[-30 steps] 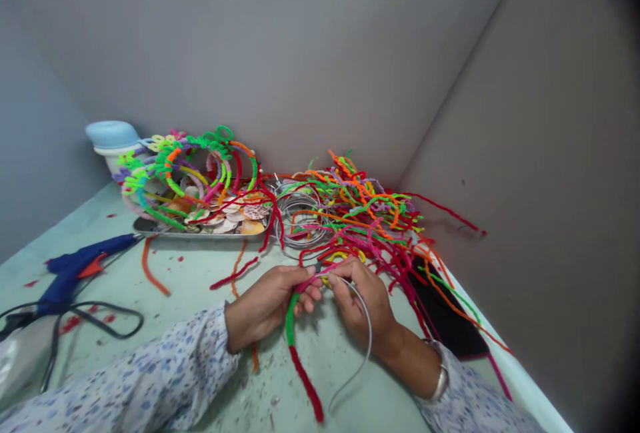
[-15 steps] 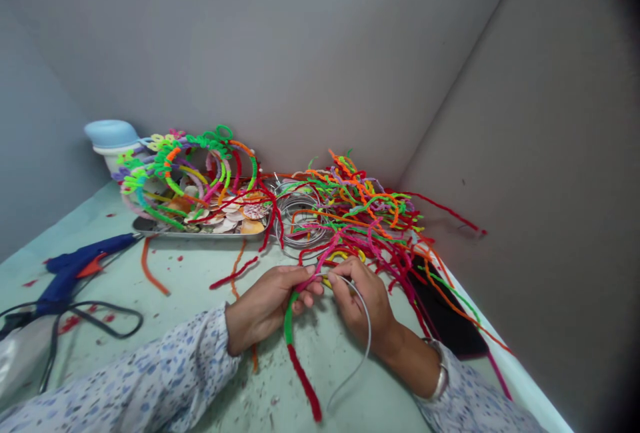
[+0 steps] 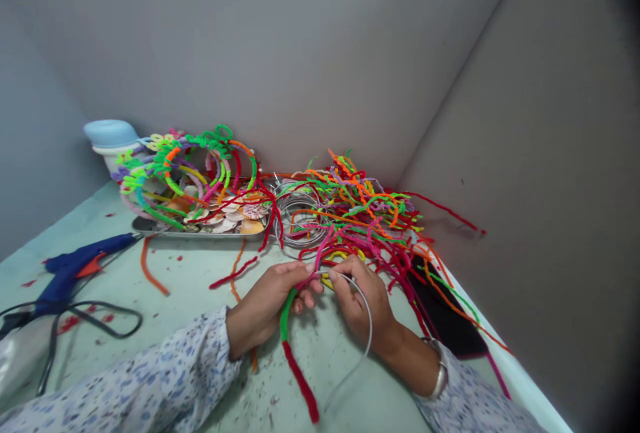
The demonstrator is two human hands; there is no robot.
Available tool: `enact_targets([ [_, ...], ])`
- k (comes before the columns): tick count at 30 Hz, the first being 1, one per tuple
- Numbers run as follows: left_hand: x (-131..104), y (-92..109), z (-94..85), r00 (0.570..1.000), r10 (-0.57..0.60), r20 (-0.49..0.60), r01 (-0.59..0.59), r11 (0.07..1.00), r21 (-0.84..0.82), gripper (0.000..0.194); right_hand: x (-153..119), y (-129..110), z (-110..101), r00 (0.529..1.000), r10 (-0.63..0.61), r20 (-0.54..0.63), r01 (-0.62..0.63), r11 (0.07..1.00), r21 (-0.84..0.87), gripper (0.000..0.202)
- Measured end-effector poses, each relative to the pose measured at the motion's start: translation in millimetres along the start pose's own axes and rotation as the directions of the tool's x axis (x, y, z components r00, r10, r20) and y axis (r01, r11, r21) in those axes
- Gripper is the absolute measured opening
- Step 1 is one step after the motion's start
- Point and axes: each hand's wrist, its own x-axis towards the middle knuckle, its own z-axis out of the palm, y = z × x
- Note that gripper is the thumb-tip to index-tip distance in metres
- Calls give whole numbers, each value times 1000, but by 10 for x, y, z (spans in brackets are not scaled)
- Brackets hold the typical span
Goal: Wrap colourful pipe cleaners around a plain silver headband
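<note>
My left hand (image 3: 280, 300) pinches a wire wrapped in pipe cleaner (image 3: 300, 380). The covering runs red at the low end, then green, then pink at my fingers. A loose pink pipe cleaner tail (image 3: 324, 246) sticks up above the fingertips. My right hand (image 3: 363, 300) is closed in a pinch on the bare grey wire (image 3: 369, 326) just right of the pink wrap. From there the wire curves down toward the table. Behind my hands lies a tangled pile of coloured pipe cleaners (image 3: 370, 200).
At the back left, a metal tray (image 3: 220, 236) holds shells and several wrapped hoops (image 3: 175, 166). A coil of wire (image 3: 287, 220) lies beside it. A blue glue gun (image 3: 75, 266) with a cable rests at left. A blue-lidded container (image 3: 113, 143) and a dark phone-like slab (image 3: 445, 313) are also there.
The red and green wrapped end has swung slightly left. The pink tail above my left fingertips has shifted a little. Both hands stay nearly in place.
</note>
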Motion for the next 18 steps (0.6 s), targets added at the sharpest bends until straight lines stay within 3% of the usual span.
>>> enact_targets([
  [7, -26, 1, -10, 998, 44, 36, -45, 999, 13, 11, -12, 12, -1, 999, 41, 5, -41, 999, 0, 9],
  [18, -11, -40, -16, 994, 101, -35, -97, 990, 107, 9, 5, -22, -4, 998, 55, 9, -55, 998, 13, 11],
])
